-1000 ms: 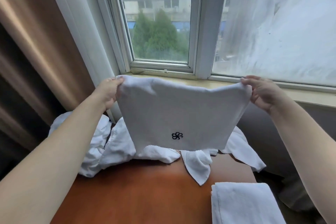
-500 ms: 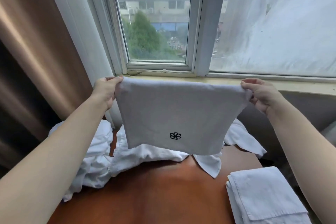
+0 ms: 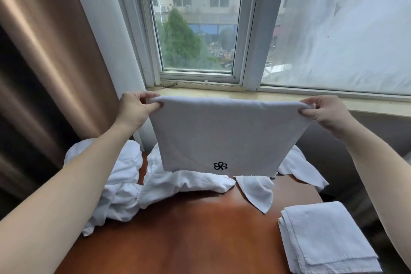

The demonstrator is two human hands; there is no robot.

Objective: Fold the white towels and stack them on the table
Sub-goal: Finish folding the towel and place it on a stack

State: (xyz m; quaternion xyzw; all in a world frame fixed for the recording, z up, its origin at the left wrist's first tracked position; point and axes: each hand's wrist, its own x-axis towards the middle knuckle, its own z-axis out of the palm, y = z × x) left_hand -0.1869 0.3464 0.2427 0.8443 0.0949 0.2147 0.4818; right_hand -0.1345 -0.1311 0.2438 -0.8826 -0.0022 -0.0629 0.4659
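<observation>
A white towel [image 3: 224,133] with a small black flower emblem hangs doubled over in the air above the table. My left hand [image 3: 135,109] pinches its top left corner and my right hand [image 3: 324,113] pinches its top right corner, stretching the top edge straight. Below it lies a heap of crumpled white towels [image 3: 124,182] across the far side of the brown wooden table [image 3: 200,236]. A stack of folded white towels [image 3: 324,238] rests at the table's right front.
A window with a sill [image 3: 222,91] stands just beyond the table. A brown curtain [image 3: 44,51] hangs at the left and a sheer white curtain [image 3: 347,29] covers the right pane. The floor drops away right of the table.
The towel's top edge has gone from sagging to taut and straight between my hands. The view has tilted down, showing more of the table and the folded stack.
</observation>
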